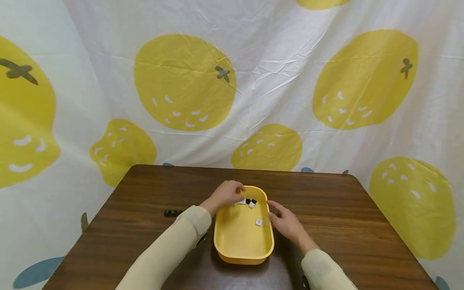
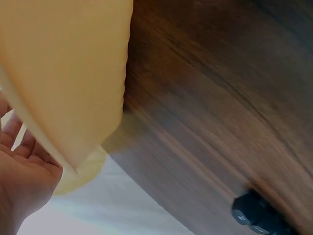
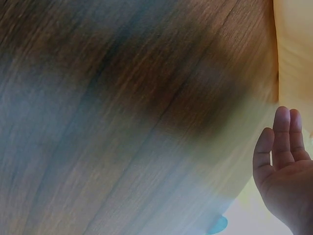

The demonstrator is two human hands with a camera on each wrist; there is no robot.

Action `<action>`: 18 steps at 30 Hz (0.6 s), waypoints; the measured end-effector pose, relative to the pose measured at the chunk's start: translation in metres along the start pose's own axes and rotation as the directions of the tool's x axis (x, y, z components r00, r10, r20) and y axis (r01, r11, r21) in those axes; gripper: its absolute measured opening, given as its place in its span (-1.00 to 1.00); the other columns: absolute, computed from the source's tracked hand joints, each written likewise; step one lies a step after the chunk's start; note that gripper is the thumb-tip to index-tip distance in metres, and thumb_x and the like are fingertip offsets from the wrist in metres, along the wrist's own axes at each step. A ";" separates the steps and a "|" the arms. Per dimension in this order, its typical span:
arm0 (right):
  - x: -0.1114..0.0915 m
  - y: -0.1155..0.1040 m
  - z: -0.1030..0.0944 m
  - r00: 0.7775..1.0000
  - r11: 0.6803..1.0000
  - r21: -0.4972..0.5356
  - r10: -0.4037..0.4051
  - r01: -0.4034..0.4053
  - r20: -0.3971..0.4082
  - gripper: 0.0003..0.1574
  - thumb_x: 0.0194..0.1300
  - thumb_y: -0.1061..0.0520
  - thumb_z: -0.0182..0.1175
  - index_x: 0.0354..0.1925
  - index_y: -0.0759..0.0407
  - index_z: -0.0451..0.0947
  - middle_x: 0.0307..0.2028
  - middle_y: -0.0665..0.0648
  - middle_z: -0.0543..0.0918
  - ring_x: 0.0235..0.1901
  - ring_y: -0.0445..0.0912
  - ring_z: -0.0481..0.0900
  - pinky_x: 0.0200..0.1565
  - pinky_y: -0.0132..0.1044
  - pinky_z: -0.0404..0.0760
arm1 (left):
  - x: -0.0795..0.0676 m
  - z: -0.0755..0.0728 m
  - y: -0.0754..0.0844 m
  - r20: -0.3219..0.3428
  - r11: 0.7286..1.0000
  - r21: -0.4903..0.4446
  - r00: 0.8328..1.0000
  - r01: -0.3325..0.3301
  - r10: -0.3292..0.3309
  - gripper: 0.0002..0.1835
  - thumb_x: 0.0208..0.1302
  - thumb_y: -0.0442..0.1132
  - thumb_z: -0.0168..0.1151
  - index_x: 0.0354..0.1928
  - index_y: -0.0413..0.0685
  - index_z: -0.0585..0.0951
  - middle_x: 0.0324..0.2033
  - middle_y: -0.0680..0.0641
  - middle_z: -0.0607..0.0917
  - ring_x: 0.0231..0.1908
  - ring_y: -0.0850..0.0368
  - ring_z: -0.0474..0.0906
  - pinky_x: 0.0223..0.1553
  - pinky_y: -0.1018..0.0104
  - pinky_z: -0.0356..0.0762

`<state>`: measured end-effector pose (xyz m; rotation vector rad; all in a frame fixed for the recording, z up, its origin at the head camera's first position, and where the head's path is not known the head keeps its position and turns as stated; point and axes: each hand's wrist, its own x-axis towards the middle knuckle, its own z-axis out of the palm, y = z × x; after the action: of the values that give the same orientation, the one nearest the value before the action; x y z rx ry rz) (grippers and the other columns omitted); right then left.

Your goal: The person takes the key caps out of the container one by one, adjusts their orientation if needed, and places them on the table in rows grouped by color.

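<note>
A yellow rectangular tub with rounded corners stands on the brown wooden table. Toward its far end lie several small black and white square pieces, and one white piece with faint marks lies apart near the right wall. My left hand reaches over the far left rim, fingers loosely bent above the pieces; in the left wrist view the tub wall partly hides its fingers. At the right rim is my right hand, its thumb and index finger apart; the right wrist view shows three fairly straight fingers beside the tub.
Left of the tub, a short row of black cubes lies on the table, partly behind my left sleeve. Close behind the table's far edge hangs a white cloth with yellow fruit prints.
</note>
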<state>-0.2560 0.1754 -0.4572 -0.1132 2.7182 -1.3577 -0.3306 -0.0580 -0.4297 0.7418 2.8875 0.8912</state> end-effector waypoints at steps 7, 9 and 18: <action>-0.001 -0.001 0.001 1.000 1.000 -0.001 0.002 -0.002 0.002 -0.42 0.47 0.12 0.13 0.40 0.07 0.36 -0.34 0.15 0.59 -0.35 -0.03 0.61 -0.21 -0.10 0.61 | 0.018 0.022 0.008 0.097 0.983 0.184 0.994 0.023 -0.041 -0.70 0.32 -0.22 0.29 0.07 -0.12 0.67 -0.12 -0.07 0.71 -0.13 0.07 0.60 -0.05 0.18 0.55; -0.002 -0.001 0.001 1.000 1.000 0.005 0.005 -0.005 0.004 -0.42 0.47 0.12 0.12 0.40 0.07 0.36 -0.32 0.15 0.59 -0.34 -0.04 0.62 -0.19 -0.09 0.61 | 0.021 0.029 0.008 0.121 0.972 0.233 0.992 0.018 -0.047 -0.72 0.31 -0.24 0.28 0.03 -0.11 0.69 -0.13 -0.05 0.72 -0.17 0.09 0.61 -0.08 0.21 0.55; -0.003 -0.002 -0.001 1.000 1.000 -0.013 0.007 -0.007 -0.006 -0.42 0.47 0.11 0.12 0.40 0.05 0.37 -0.31 0.15 0.61 -0.35 -0.06 0.60 -0.22 -0.11 0.60 | 0.023 0.039 0.003 0.148 0.963 0.270 0.987 0.016 -0.058 -0.86 0.20 -0.38 0.22 -0.49 -0.06 0.63 -0.60 0.09 0.48 -0.57 0.23 0.30 -0.48 0.40 0.30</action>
<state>-0.2537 0.1755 -0.4544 -0.0999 2.7299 -1.3413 -0.3435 -0.0248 -0.4581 0.7339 2.9015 0.4198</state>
